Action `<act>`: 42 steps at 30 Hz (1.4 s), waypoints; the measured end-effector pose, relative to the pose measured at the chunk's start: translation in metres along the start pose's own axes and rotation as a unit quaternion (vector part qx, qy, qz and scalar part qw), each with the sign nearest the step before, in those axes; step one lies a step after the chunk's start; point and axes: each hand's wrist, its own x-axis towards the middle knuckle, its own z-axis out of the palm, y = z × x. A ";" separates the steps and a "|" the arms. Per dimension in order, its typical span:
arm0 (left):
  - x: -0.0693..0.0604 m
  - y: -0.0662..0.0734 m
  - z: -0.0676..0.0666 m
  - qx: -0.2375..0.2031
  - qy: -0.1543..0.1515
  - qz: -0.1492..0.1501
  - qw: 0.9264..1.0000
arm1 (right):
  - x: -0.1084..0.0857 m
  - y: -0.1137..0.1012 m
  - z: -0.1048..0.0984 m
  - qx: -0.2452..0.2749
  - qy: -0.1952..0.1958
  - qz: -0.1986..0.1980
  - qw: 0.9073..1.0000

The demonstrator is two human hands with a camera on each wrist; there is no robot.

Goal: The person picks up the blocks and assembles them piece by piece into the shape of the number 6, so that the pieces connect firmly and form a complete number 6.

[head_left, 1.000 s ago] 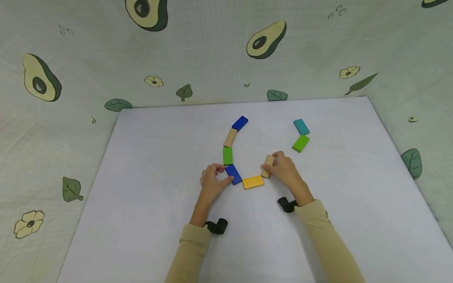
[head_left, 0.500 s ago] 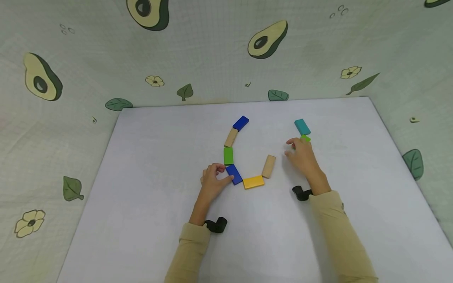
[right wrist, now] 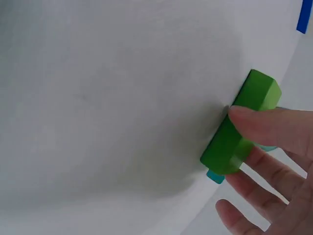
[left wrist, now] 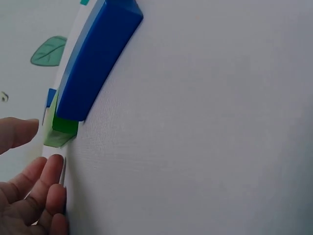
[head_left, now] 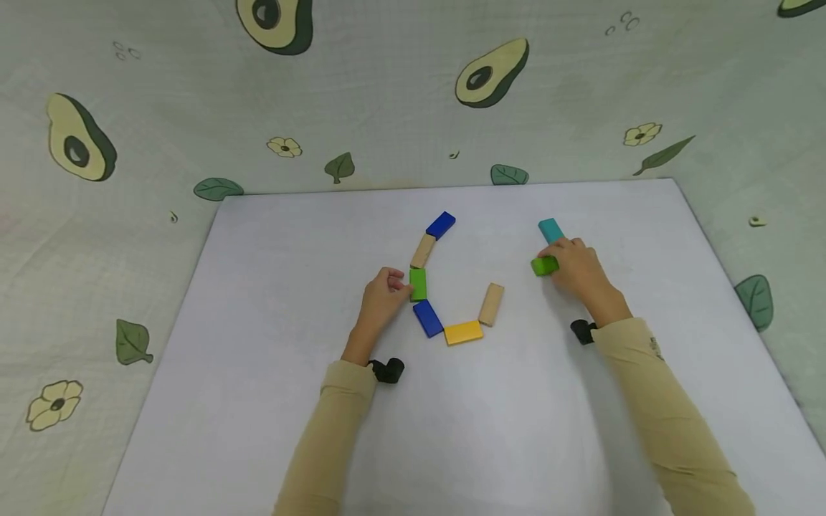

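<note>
Currently, I have the right hand (head_left: pixel 577 269) pinching a green block (head_left: pixel 544 266) between thumb and fingers; the block looks tipped, and I cannot confirm whether it is clear of the bench (head_left: pixel 310 287). A teal block (head_left: pixel 551 229) lies just beyond that hand. The left hand (head_left: pixel 382 297) holds nothing: thumb and fingers stand apart, just beside a second green block (head_left: pixel 418 284). I cannot tell whether a fingertip touches it. Beyond the left hand, the curved row runs to a wooden block (head_left: pixel 423 251) and a blue block (head_left: pixel 441 225). Between the hands, on the operator's side, it continues through a second blue block (head_left: pixel 428 318), a yellow block (head_left: pixel 463 332) and a second wooden block (head_left: pixel 491 304).

I judge the step in hand as picking up the green block. The next move calls for a firm pinch and lifting clear of the teal block.
</note>
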 end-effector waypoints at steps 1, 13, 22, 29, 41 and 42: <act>0.004 0.000 0.000 0.001 -0.001 -0.002 1.000 | 0.001 -0.001 0.000 0.010 -0.002 0.000 1.000; 0.023 -0.004 -0.002 -0.005 -0.025 -0.041 0.999 | 0.024 -0.052 0.023 0.169 -0.042 -0.019 0.985; 0.025 -0.003 -0.002 -0.008 -0.034 -0.048 0.998 | 0.031 -0.065 0.027 0.183 -0.051 -0.020 0.982; 0.024 -0.002 -0.002 -0.004 -0.035 -0.050 0.998 | 0.030 -0.066 0.028 0.193 -0.051 -0.020 0.980; 0.023 0.000 -0.002 -0.002 -0.035 -0.062 0.997 | 0.030 -0.069 0.029 0.200 -0.047 -0.019 0.979; 0.023 0.000 -0.002 -0.002 -0.036 -0.062 0.997 | 0.030 -0.069 0.029 0.200 -0.048 -0.018 0.979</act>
